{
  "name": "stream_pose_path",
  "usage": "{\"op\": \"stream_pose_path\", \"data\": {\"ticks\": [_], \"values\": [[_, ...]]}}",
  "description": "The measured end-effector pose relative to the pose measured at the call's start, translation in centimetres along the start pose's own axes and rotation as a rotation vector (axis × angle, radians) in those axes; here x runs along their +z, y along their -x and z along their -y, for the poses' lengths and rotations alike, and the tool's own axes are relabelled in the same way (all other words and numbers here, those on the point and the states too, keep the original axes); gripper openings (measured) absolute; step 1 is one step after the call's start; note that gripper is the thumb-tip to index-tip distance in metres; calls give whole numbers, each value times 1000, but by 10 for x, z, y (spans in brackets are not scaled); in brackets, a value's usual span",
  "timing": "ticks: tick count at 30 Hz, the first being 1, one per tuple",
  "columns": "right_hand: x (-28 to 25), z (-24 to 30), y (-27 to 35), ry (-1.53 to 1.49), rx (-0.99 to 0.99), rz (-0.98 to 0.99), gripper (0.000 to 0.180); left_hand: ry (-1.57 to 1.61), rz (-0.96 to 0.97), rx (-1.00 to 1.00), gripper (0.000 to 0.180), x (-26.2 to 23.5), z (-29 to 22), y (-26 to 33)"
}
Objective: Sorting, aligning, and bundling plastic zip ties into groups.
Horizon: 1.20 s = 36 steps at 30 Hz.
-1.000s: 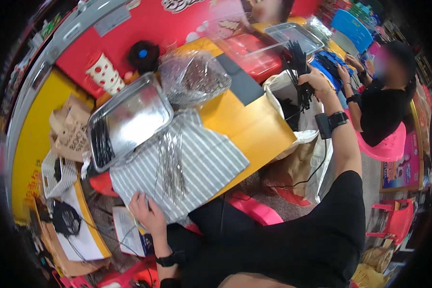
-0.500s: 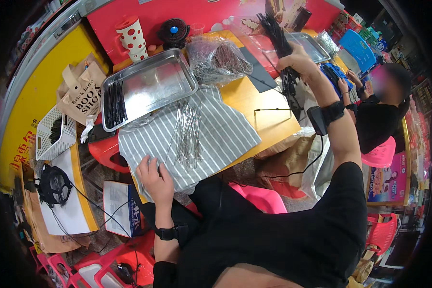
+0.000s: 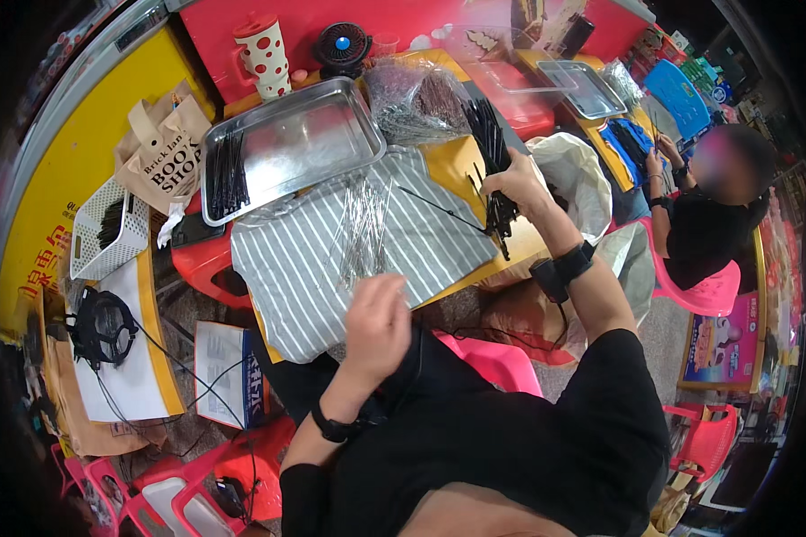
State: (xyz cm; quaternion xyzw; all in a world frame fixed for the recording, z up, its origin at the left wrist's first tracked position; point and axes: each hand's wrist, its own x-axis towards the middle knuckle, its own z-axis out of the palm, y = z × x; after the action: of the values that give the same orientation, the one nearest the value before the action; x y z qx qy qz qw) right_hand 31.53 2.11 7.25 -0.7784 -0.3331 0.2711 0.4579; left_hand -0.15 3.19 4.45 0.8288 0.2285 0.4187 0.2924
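My right hand (image 3: 521,186) is closed around a bundle of thin black rods (image 3: 486,134) over the right end of the yellow table. A single rod sticks out of the bundle to the left, across the edge of a grey-and-white striped cloth (image 3: 287,268). Thin silvery wire-like sticks (image 3: 363,224) lie in a loose pile on that cloth. Just in front of the pile is my left hand (image 3: 378,329), raised near the cloth's front edge; its fingers are smeared by motion. More black rods (image 3: 228,174) rest in the left end of a metal tray (image 3: 295,134).
Behind the cloth sits a clear plastic bag (image 3: 416,103) of thin sticks. A spotted tumbler (image 3: 264,58) and small black fan (image 3: 342,46) stand at the back. White sacks (image 3: 573,179) are right of the table, near a person (image 3: 707,206) handling black rods. A pink stool (image 3: 493,362) stands in front.
My right hand has brought the black bundle down and toward me, from over the far right to the table's right end. My left hand has lifted off the cloth's front corner and moved right.
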Motion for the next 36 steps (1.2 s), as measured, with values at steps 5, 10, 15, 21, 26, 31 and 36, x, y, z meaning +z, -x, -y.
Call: {"op": "stream_pose_path", "data": {"ticks": [5, 10, 15, 21, 26, 31, 36], "values": [[3, -1, 14, -182, 102, -47, 50, 451, 319, -359, 34, 57, -1, -25], [6, -20, 27, -336, 146, -41, 43, 657, 370, -649, 55, 125, 44, -40], [8, -36, 25, -403, 137, 19, 46, 661, 411, -592, 34, 149, 41, -70], [11, -42, 20, 331, -171, -65, 61, 415, 366, -544, 16, 154, 34, -87], [-2, -63, 18, 446, -278, -112, 69, 519, 328, -489, 17, 156, 40, -77], [-42, -83, 40, 548, -50, -451, 54, 527, 378, -584, 21, 158, 41, -76], [-12, -88, 30, 412, -124, -301, 35, 367, 315, -455, 22, 183, 56, -57]]}}
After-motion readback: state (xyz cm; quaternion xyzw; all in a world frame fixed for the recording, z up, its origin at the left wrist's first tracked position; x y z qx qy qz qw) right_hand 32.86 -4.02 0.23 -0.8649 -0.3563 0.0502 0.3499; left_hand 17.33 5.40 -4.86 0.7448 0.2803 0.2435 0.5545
